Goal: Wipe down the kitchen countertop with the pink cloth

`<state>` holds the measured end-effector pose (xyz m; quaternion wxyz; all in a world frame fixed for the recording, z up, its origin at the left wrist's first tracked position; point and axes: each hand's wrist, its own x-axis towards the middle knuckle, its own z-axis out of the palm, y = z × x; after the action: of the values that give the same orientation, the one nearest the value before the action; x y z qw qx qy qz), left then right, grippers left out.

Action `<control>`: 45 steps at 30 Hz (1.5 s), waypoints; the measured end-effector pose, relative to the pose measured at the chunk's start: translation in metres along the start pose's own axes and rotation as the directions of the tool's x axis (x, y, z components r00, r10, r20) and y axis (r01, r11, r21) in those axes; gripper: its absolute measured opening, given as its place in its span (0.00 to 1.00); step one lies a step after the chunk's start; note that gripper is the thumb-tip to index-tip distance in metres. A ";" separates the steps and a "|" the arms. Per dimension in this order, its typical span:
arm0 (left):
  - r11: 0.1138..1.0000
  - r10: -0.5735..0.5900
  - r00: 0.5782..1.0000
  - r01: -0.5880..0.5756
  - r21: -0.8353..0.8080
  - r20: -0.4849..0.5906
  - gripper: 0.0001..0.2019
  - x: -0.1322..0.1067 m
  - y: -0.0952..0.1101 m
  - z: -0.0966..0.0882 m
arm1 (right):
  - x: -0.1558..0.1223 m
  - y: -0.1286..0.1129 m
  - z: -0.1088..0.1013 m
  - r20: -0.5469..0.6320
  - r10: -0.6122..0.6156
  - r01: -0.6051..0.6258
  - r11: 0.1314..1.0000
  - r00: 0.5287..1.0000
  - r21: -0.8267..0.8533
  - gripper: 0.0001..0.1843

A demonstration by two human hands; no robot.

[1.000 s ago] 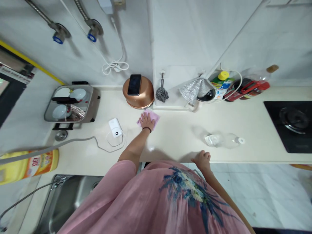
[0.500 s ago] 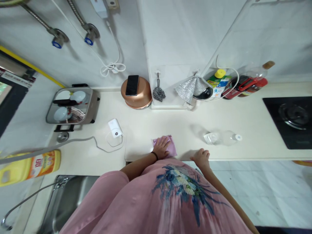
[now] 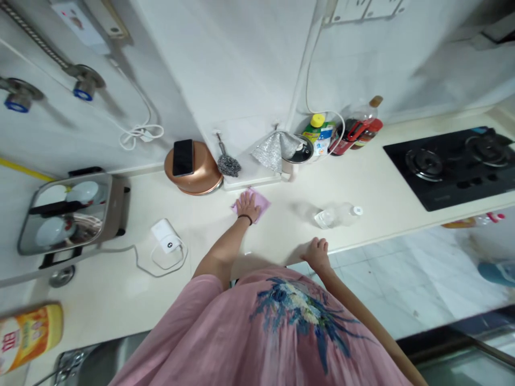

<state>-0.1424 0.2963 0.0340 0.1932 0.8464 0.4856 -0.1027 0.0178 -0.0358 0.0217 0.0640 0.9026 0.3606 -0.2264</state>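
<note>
My left hand lies flat with fingers spread on a folded pink cloth, pressing it to the countertop near the foot of the wall. A dark band circles that wrist. At the counter's front edge rests my right hand, thumb apart and fingers slightly bent, with nothing in it. Beyond it a clear plastic bottle with a white cap lies on its side. A copper-coloured pot with a black phone on top stands behind my left hand.
A white power bank with a cable and a pan of bowls are at left. A yellow jug stands by the sink. A steel scourer and silvery cloth hang on the wall. Right is a black gas hob.
My left hand has pushed the pink cloth away from the front edge toward the wall. My right hand stays at the edge. The view has turned to the right.
</note>
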 end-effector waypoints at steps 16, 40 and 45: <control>0.685 0.722 0.691 -0.722 0.097 0.042 0.37 -0.139 0.061 0.117 | -0.005 -0.003 -0.011 -0.003 -0.009 0.009 0.998 1.000 0.065 0.58; 0.834 0.549 0.835 -0.550 0.048 0.033 0.37 -0.080 0.150 0.090 | -0.010 0.048 -0.001 0.058 -0.054 0.048 0.993 0.997 0.109 0.55; 0.743 0.666 0.745 -0.667 0.049 0.036 0.37 -0.121 0.113 0.109 | -0.009 0.047 -0.003 0.024 -0.078 0.077 0.996 0.997 0.033 0.54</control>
<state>-0.1051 0.1040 0.0047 0.1959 0.9684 0.1466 -0.0479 0.0454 -0.0746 0.0260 0.0451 0.8859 0.3906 -0.2461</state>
